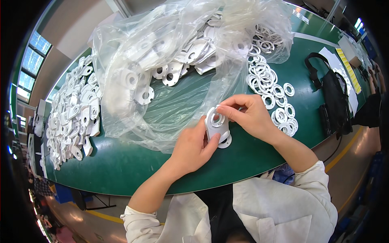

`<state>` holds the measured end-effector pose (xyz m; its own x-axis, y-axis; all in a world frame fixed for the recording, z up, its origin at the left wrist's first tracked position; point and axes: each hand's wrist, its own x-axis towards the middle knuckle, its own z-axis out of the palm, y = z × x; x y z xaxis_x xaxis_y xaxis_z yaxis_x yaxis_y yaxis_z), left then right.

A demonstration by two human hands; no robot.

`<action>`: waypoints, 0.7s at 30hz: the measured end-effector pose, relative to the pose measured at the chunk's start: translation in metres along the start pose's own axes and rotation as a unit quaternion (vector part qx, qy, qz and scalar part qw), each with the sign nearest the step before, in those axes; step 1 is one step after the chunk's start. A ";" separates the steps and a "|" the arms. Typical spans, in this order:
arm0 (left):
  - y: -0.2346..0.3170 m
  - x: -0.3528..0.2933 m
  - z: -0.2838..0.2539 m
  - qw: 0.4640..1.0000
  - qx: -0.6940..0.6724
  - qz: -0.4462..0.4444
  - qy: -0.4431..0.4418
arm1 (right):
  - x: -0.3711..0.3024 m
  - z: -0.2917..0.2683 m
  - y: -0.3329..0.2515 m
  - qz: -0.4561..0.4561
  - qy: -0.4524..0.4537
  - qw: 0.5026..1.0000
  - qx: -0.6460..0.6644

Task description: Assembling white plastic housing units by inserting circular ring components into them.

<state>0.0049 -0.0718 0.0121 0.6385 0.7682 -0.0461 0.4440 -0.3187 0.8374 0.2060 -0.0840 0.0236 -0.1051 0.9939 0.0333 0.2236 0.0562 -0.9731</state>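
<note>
In front of me, near the table's front edge, my left hand [192, 148] grips a white plastic plate [212, 128] with a round hole, thumb across its face. My right hand [251, 119] pinches a white ring [219, 119] at the top of that plate, over the hole. The ring touches the plate; whether it is fully seated I cannot tell. Just below the held plate, another white piece with a round end [225, 141] shows, partly hidden behind my fingers. Beyond my hands, a clear plastic bag [162, 125] lies with its mouth toward me, holding many similar white plates [174, 73].
Loose white rings [265, 79] spread over the green table [133, 170] right of the bag, some still inside another bag part. At left lies a large heap of white plates [75, 113]. A black bag [334, 97] with a strap, papers and a yellow strip [348, 69] are far right.
</note>
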 end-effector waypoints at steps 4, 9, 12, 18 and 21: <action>-0.003 0.001 -0.001 0.992 0.125 0.023 0.016 | 0.001 -0.002 0.005 0.024 -0.004 0.998 0.054; -0.004 -0.004 0.011 0.972 0.088 0.190 0.110 | -0.002 -0.006 -0.001 -0.010 -0.029 0.999 0.042; -0.007 -0.004 0.016 0.984 0.067 0.150 0.063 | -0.003 -0.002 -0.001 -0.074 -0.013 0.997 -0.022; -0.006 -0.004 0.028 0.947 0.228 0.178 0.141 | -0.004 0.011 0.009 -0.046 0.018 0.998 -0.035; -0.006 -0.002 0.032 0.924 0.298 0.163 0.177 | -0.004 0.016 0.010 -0.021 0.033 0.998 -0.045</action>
<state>0.0213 -0.0893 -0.0099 0.6006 0.6779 0.4240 0.5994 -0.7327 0.3225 0.1929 -0.0890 0.0105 -0.0532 0.9944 0.0913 0.3077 0.1033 -0.9459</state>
